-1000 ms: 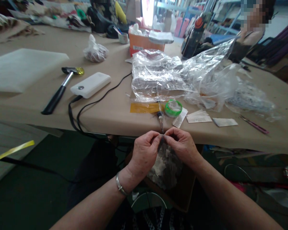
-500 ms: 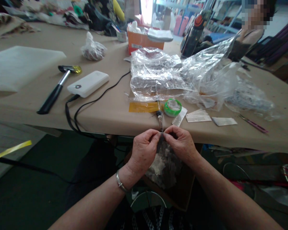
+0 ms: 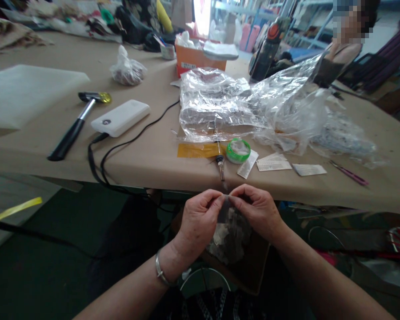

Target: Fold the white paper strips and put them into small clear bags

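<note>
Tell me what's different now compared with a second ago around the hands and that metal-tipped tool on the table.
The left hand and right hand have drawn back slightly toward the body, opening a gap from the metal-tipped tool. Nothing was visibly let go or picked up: both still pinch a small thin piece. The tool, hammer and green tub stayed put.
</note>
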Action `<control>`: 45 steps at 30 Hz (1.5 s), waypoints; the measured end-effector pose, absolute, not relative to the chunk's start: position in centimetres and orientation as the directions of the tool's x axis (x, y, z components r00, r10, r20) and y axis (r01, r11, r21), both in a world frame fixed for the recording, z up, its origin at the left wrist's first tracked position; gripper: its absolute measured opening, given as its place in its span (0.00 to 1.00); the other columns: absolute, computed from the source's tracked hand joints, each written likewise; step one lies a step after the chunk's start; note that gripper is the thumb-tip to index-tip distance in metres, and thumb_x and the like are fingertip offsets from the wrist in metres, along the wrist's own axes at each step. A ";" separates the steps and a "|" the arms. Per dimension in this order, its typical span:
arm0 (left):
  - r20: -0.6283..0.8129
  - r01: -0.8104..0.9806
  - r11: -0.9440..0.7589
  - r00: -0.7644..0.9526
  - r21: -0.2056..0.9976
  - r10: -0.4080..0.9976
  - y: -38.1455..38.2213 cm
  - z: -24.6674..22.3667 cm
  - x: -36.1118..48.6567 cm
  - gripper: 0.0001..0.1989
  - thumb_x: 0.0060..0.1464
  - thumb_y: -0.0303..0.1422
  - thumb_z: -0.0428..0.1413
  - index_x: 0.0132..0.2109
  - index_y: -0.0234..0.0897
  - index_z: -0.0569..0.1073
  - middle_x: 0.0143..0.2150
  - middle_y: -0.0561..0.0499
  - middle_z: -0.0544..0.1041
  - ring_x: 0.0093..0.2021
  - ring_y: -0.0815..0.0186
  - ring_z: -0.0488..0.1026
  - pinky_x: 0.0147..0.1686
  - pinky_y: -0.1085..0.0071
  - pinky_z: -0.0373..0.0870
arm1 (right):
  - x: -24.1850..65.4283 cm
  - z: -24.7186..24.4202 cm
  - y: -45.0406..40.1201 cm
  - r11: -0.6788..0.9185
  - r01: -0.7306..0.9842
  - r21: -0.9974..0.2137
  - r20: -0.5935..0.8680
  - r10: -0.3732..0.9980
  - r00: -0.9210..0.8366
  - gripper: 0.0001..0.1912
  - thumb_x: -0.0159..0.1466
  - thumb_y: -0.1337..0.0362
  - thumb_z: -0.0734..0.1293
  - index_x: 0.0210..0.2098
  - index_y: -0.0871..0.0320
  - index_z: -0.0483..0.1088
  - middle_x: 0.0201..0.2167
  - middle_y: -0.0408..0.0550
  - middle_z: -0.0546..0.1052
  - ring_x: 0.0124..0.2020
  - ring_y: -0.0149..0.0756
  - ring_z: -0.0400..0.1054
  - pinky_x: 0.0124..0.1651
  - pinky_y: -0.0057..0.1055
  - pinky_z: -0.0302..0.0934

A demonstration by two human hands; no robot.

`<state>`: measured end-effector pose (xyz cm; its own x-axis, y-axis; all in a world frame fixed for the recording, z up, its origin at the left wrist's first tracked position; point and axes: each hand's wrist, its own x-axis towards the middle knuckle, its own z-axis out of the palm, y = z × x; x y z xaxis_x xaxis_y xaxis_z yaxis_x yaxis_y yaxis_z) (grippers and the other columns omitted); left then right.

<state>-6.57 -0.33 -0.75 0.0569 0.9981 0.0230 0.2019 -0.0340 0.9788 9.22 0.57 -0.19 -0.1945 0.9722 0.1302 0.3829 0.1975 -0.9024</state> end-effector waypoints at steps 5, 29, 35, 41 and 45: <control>-0.055 0.187 0.043 0.060 0.981 0.997 -1.1 -1.8 -6.8 0.09 0.55 0.35 0.54 0.33 0.36 0.75 0.28 0.53 0.75 0.29 0.69 0.68 0.30 0.77 0.64 | 11.1 0.7 0.2 0.374 0.547 -0.749 0.309 0.927 -0.211 0.05 0.62 0.65 0.65 0.37 0.57 0.72 0.30 0.43 0.76 0.30 0.32 0.69 0.35 0.27 0.63; -0.349 -0.224 0.424 0.308 0.877 0.885 -0.3 -2.1 -2.8 0.09 0.51 0.35 0.56 0.32 0.31 0.74 0.30 0.47 0.75 0.30 0.66 0.71 0.31 0.74 0.66 | 15.1 -1.1 2.2 0.649 0.740 -0.176 0.696 0.614 -0.372 0.06 0.64 0.70 0.64 0.38 0.55 0.72 0.40 0.44 0.77 0.44 0.35 0.69 0.53 0.39 0.56; -0.410 -0.654 0.599 0.441 0.463 0.798 0.6 -0.8 0.0 0.07 0.49 0.31 0.60 0.33 0.30 0.72 0.28 0.51 0.72 0.24 0.73 0.68 0.24 0.79 0.65 | 14.6 -1.4 -1.0 0.771 0.599 -0.217 0.644 0.574 -0.506 0.05 0.65 0.68 0.63 0.38 0.56 0.71 0.38 0.44 0.77 0.46 0.38 0.67 0.52 0.41 0.57; -0.497 -0.508 0.614 0.362 0.605 0.789 1.1 -1.0 0.7 0.03 0.53 0.25 0.55 0.36 0.28 0.72 0.28 0.47 0.74 0.24 0.70 0.70 0.23 0.77 0.67 | 16.2 -0.4 0.8 0.608 0.763 -0.219 0.580 0.710 -0.399 0.18 0.67 0.59 0.60 0.52 0.63 0.65 0.47 0.56 0.72 0.53 0.46 0.60 0.56 0.45 0.57; -0.537 -0.359 0.629 0.330 0.690 0.777 0.7 -1.4 0.5 0.05 0.56 0.26 0.53 0.38 0.27 0.71 0.29 0.44 0.75 0.25 0.67 0.72 0.25 0.74 0.70 | 17.7 -0.4 3.2 0.345 0.937 -0.053 0.465 0.839 -0.283 0.24 0.65 0.55 0.62 0.54 0.67 0.65 0.52 0.61 0.68 0.54 0.53 0.57 0.57 0.50 0.55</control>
<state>0.49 0.68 -1.37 0.3300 0.7767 -0.5365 -0.3589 0.6289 0.6897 17.73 3.15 -0.36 -0.2827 0.8391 0.4648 0.9370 0.3452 -0.0532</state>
